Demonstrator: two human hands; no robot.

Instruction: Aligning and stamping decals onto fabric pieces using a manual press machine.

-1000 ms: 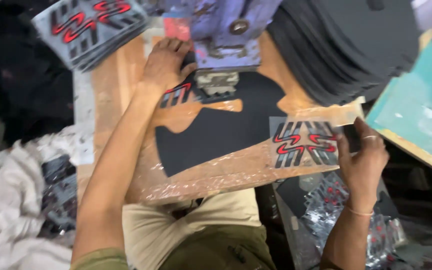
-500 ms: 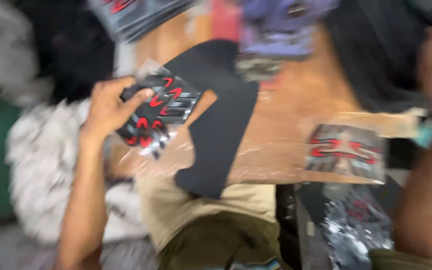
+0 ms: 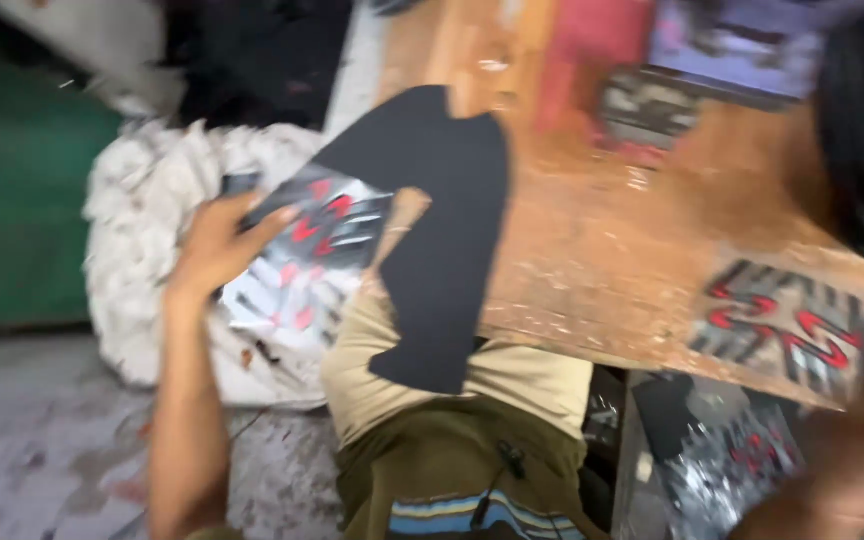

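The left hand is out past the worktop's 9 o'clock edge, fingers curled over a patterned sheet, black with red and silver marks. It grips the sheet by its near corner, so the printed face stays flat and clear of the palm. Under the sheet, at about 8 o'clock, sits a white sack, and a pale glossy stack with similar marks seems to lie on top of it, though blur makes that hard to confirm; the sheet hangs just above that stack.

A black cut-out lies across the worktop's near edge, its lower end drooping off over the person's lap, likely left half off the wood so it is easy to pick up by the overhang. At 3 o'clock a second patterned piece rests flat at the worktop's corner, near the right hand. That hand is a brown blur at the lower right; I cannot tell how open it is or whether it holds anything.

Below the worktop at 5 o'clock, a bin holds crumpled shiny scraps with red flecks. At 1 o'clock a purple machine stands on the worktop, well apart from both hands.
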